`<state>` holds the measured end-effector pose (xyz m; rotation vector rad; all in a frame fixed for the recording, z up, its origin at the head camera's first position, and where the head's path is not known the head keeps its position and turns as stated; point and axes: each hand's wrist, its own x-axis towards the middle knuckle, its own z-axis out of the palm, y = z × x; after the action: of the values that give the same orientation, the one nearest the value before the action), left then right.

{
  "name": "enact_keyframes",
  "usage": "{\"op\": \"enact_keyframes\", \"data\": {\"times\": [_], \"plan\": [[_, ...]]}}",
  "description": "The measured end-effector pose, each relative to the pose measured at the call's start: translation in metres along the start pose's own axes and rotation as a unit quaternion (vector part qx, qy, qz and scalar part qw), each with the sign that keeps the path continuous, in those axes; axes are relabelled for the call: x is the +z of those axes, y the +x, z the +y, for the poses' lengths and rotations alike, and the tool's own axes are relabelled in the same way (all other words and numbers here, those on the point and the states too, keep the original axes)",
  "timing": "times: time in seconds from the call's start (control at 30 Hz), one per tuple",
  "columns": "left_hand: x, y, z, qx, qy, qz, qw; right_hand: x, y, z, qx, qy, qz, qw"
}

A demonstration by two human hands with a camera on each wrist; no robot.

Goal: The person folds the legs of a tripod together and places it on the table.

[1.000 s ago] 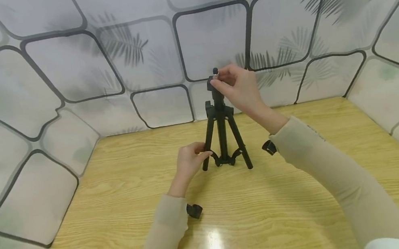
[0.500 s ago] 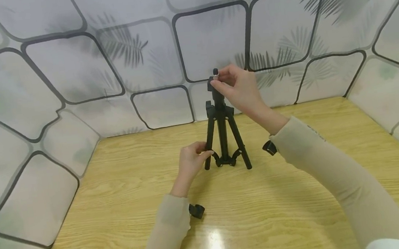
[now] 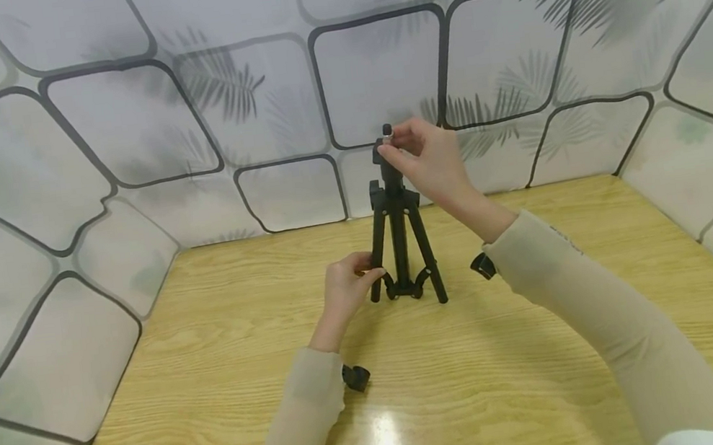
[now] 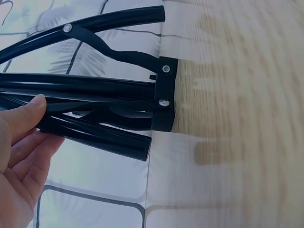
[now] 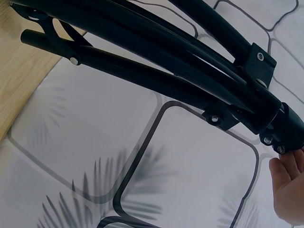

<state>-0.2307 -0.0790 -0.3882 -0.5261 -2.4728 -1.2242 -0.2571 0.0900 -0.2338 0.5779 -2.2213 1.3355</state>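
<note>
A black tripod (image 3: pixel 400 247) stands upright near the back of the table, its legs only partly spread. Low on its left leg (image 4: pixel 104 138), my left hand (image 3: pixel 345 285) pinches the tube between thumb and fingers. Up at the tripod's head, my right hand (image 3: pixel 436 160) grips the top, just below a small dark-tipped screw (image 3: pixel 388 132). In the left wrist view, curved braces (image 4: pixel 118 53) run from the legs to a bracket (image 4: pixel 166 90) at the bottom of the centre column. The right wrist view shows my right fingers (image 5: pixel 285 173) against the head end, partly cut off by the frame.
The wood-grain table (image 3: pixel 217 382) reaches back to a pale cloth backdrop (image 3: pixel 288 193) with grey outlines and leaf prints, close behind the tripod. Cloth also rises along both sides. A black wrist device shows beside the left sleeve (image 3: pixel 307 409) and another beside the right sleeve (image 3: pixel 551 274).
The tripod's legs have drawn slightly closer together; my left hand has moved a little to the right with the left leg. The right hand keeps its hold at the top.
</note>
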Motion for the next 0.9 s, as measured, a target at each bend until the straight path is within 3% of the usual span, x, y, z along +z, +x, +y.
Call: {"op": "enact_keyframes", "data": {"times": [0.9], "plan": [[0.015,0.009,0.001,0.022,0.038,0.0,0.999,-0.001,0.0,0.002,0.005,0.002,-0.004,1.0]]}}
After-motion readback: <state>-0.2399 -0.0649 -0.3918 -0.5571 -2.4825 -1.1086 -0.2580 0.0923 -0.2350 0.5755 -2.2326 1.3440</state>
